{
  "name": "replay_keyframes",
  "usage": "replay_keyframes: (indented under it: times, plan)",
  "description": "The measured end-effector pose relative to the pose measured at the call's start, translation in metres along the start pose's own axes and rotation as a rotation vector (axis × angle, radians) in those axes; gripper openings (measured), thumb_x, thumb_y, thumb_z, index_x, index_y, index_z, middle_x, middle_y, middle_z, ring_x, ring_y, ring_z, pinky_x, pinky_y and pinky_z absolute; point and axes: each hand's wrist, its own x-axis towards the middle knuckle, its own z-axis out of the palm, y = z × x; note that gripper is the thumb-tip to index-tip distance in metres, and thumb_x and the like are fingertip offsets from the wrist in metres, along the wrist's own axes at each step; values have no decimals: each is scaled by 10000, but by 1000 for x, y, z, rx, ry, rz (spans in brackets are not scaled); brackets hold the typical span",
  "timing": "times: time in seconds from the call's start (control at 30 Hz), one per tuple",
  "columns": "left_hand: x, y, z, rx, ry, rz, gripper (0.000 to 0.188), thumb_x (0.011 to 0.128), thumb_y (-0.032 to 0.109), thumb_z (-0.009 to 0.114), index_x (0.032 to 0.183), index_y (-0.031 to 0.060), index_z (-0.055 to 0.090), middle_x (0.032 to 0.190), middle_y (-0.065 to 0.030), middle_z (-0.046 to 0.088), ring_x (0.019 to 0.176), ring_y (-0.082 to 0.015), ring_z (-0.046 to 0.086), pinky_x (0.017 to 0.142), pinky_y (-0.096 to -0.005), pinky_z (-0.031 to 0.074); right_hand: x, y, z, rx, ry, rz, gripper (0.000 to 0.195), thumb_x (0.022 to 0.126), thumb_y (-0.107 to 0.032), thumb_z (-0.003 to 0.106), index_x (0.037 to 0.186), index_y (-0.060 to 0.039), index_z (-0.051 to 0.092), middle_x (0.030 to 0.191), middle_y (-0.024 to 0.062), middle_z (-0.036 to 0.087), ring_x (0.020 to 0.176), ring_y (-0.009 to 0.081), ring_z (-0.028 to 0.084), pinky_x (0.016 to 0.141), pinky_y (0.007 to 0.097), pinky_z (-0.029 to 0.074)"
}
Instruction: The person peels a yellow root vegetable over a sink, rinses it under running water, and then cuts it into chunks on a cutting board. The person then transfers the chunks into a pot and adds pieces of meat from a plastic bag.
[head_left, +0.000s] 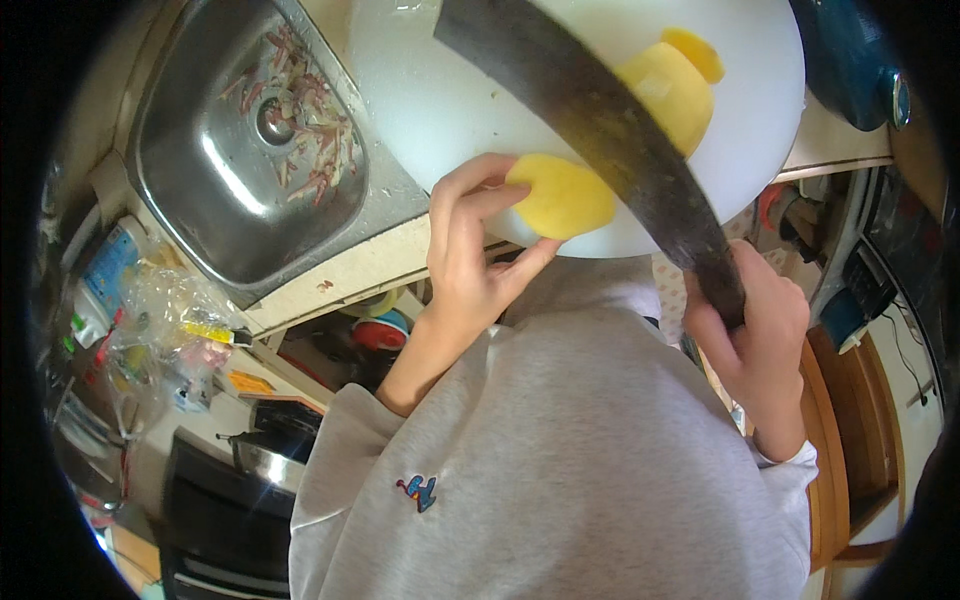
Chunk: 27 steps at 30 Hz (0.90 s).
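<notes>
My left hand (480, 232) holds a yellow, peeled potato piece (562, 196) by its edge, thumb below and fingers above, over the near side of a white round cutting board (442, 97). In my right hand (761, 330) is the handle of a large knife with a broad, dark, stained blade (607, 124). The blade slants across the board, just right of the held piece in the view. Partly hidden behind it sits another peeled potato piece (671, 94), with a darker yellow slice (694, 54) at its far end.
Left of the board is a stainless steel sink (195, 217) with reddish peelings (322, 135) around its drain. Clear plastic bags (165, 300) and a bottle (112, 262) crowd the far left. A dark blue vessel (847, 67) stands right of the board. Wooden chairs (862, 435) are lower right.
</notes>
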Motion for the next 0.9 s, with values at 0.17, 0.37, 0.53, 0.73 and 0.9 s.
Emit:
replay_keyframes:
  times: [0.17,0.37,0.53,0.73,0.9]
  plan:
    - [5,-7,-3,89,-55,173,403,627,69,828,946,16,588,1109,-159,608,970,-287,581,800,-363,487,-14,1,6,73,81,92,188,718,16,618,904,-8,605,638,111,522,491,239,525,477,300,421]
    - [10,-2,-9,94,1,180,352,679,129,793,980,21,645,956,-112,662,797,-259,625,700,-351,516,-28,0,3,111,156,98,154,743,6,619,895,-5,594,617,86,521,476,176,498,474,271,399]
    - [25,6,-22,-373,131,-533,383,778,126,746,1120,-6,634,907,-110,676,685,-173,619,611,-285,505,-38,1,-3,166,189,113,148,786,-31,628,923,-1,582,634,115,533,493,205,516,495,287,419]
    - [24,3,-54,130,172,-238,380,754,114,757,1113,35,663,1028,-103,622,771,-178,599,690,-284,493,-27,-19,8,50,147,-41,179,804,-45,631,968,-9,568,682,157,570,547,318,567,519,351,447]
    - [10,-9,-45,70,309,-79,373,703,79,793,1049,16,670,1057,-109,626,865,-199,598,732,-289,499,-17,-35,26,-27,83,-39,158,821,-36,616,955,-1,540,714,163,564,581,338,576,516,382,439]
